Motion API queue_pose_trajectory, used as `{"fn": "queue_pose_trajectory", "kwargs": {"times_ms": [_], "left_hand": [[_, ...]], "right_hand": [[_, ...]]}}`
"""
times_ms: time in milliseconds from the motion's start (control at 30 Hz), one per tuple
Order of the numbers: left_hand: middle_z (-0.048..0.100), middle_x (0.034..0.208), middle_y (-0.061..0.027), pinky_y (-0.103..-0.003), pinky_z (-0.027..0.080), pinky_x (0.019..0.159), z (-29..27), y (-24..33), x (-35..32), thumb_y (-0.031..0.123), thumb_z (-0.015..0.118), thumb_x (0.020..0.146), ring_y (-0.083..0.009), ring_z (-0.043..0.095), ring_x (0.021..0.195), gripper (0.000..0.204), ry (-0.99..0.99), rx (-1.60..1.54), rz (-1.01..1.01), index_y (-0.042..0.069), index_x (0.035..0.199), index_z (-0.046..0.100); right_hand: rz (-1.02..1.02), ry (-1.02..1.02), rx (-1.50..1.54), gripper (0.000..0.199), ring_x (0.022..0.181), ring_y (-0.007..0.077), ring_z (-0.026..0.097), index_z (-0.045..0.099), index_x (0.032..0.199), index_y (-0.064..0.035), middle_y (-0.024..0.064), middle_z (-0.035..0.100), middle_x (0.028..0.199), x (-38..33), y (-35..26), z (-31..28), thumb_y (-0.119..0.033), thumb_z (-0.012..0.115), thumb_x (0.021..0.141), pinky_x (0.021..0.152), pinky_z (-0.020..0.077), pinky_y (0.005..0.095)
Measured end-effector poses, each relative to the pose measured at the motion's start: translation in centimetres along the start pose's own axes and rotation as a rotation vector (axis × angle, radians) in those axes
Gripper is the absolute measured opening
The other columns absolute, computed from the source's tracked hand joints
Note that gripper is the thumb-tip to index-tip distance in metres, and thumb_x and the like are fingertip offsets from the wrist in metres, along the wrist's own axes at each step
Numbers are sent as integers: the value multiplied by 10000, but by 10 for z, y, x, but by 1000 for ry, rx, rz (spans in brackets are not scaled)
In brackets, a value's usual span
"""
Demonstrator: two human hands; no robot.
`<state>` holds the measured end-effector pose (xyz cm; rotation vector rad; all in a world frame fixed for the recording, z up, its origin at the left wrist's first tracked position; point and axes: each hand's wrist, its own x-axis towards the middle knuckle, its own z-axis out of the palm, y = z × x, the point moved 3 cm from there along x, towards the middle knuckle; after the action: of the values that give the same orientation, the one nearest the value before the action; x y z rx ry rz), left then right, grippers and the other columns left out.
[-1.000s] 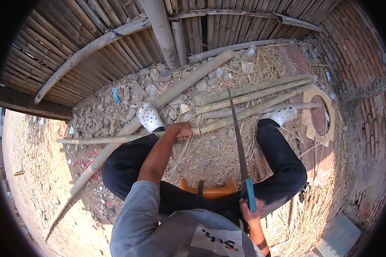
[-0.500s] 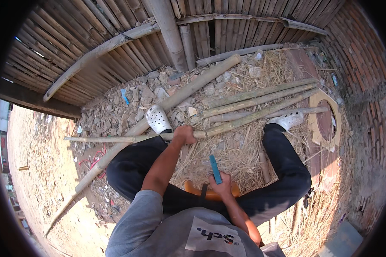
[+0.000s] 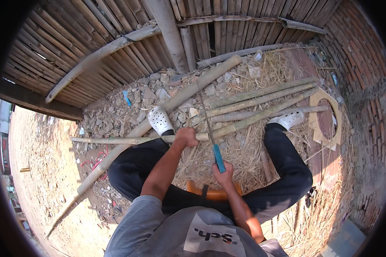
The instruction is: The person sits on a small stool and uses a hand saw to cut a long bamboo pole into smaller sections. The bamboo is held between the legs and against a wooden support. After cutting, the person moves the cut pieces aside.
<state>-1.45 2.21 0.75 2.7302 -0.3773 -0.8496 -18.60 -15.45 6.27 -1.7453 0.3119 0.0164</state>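
My left hand (image 3: 186,137) is closed around a long, thin bamboo pole (image 3: 240,124) that runs crosswise in front of me, its left part crossing over a thicker pole (image 3: 182,97). In my right hand (image 3: 224,173) is the teal handle of a hand saw (image 3: 219,157). Its narrow blade lies across the bamboo pole just right of my left hand and sticks out beyond the far side. How deep the blade sits in the bamboo cannot be made out.
Several other bamboo poles (image 3: 261,99) lie at the right, near my right white clog (image 3: 289,120). My left clog (image 3: 159,120) rests by the thick pole. Rubble (image 3: 146,96), straw (image 3: 240,160), an orange object (image 3: 216,195) between my legs, a board with a round opening (image 3: 317,128) and a brick wall (image 3: 369,64) surround me.
My right hand has pushed the saw forward, away from my body, so more blade shows past the bamboo pole. My left hand keeps its grip on the pole.
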Motion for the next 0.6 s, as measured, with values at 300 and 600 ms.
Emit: {"fn": "queue_pose_trajectory", "kwargs": {"times_ms": [300,600], "left_hand": [[700,980,-175,-397,528,864,-6,-1,-1,296,655,592,-316,668,965,432,-19,-30,-14,100,971,725],[699,985,-185,-416,531,859,-47,4,8,262,631,581,-333,668,958,472,40,9,-7,91,1010,724]], "right_hand": [[35,-43,-17,255,484,72,417,507,624,-15,3,444,508,-12,10,5,-119,645,812,462,380,300],[-149,-72,-161,252,472,63,430,478,595,-42,1,433,496,-79,-17,-11,-83,640,784,439,372,285]]}}
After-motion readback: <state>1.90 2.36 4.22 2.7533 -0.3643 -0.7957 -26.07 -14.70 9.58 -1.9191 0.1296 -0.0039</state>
